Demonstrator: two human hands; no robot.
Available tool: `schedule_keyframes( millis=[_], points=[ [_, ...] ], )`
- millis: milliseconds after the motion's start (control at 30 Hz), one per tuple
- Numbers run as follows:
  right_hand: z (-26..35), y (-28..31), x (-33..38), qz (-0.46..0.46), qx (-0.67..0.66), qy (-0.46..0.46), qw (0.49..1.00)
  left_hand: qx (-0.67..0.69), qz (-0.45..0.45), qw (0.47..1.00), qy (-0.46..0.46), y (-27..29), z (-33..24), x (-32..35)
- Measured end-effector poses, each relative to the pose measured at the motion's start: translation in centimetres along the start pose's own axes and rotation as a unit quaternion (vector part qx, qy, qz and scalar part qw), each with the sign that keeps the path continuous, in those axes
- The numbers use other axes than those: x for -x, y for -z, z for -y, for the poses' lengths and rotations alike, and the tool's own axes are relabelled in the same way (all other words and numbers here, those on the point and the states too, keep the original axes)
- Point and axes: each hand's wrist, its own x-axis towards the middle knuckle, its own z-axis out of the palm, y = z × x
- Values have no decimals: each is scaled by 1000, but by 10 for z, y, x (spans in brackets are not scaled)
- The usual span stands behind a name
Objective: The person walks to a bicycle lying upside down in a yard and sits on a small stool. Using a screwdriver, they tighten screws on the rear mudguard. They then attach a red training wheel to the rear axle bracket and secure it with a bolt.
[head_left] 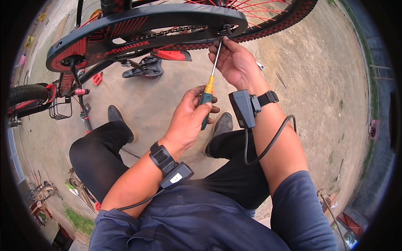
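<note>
Left hand (188, 115) grips screwdriver (208, 87), tip indistinct; right hand (238, 62): hold unclear.

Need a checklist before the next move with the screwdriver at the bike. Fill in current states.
1. Left grip wrapped on the handle of the screwdriver: ok.
2. Right grip up at the tip end, under the wheel end of the chain guard: ok.
3. Tip seated in a fastener: cannot tell, contact is obscured at the right fingertips.
4. Bike upside down, saddle lowest: ok; how firmly it stands, cannot tell.
5. Loop of the right wrist cable away from the screwdriver: ok.
6. Wheel locked against turning: cannot tell.
</note>
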Motion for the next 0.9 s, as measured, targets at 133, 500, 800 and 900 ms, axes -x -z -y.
schedule_keyframes(
  millis=[133,500,800,900],
  points=[
    [-1,0,-4,6,5,9,1000,12,-3,1000,-8,0,0,-2],
    [0,-3,-7,-12,33,25,999,12,-5,1000,-10,1,-1,-8],
    [3,-4,-5,-19,57,28,998,22,-1,1000,-9,2,1,-9],
    [3,-4,-6,-27,56,22,998,33,1,999,-3,-1,2,-9]
  ],
)
